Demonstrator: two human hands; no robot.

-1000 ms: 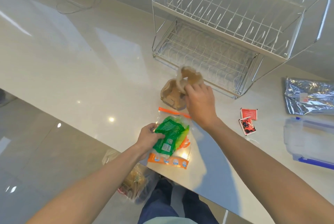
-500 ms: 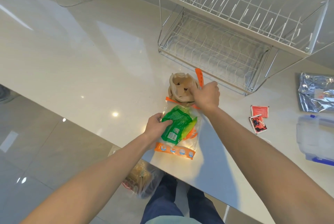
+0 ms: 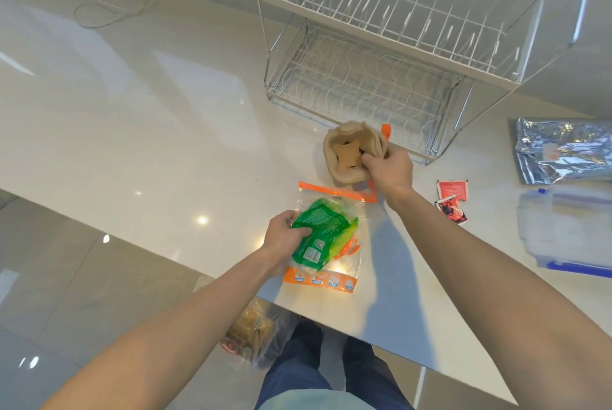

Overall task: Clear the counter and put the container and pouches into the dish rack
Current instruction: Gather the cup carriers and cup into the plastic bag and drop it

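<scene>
One clear zip pouch (image 3: 331, 237) holding a green packet, flat near the surface (image 3: 165, 131) front edge, long axis running toward the dish rack (image 3: 364, 85). Left hand (image 3: 284, 234): fingers closed on its left side. Right hand (image 3: 389, 171): fingers gripping a tan moulded tray (image 3: 344, 158) beyond the pouch, just before the rack. Lidded container (image 3: 569, 231): right edge, well apart.

Clear zip pouch (image 3: 344, 211) with orange seal strip and orange bottom band bearing white icons; bright green packet (image 3: 318, 231) inside, white label; tan paper cup carrier (image 3: 347, 158) at 12 o'clock; red sachets (image 3: 452, 197) at 3 o'clock; crinkled silver foil bag (image 3: 563, 151); blue-trimmed clear container (image 3: 569, 231); white wire dish rack (image 3: 397, 45)
</scene>
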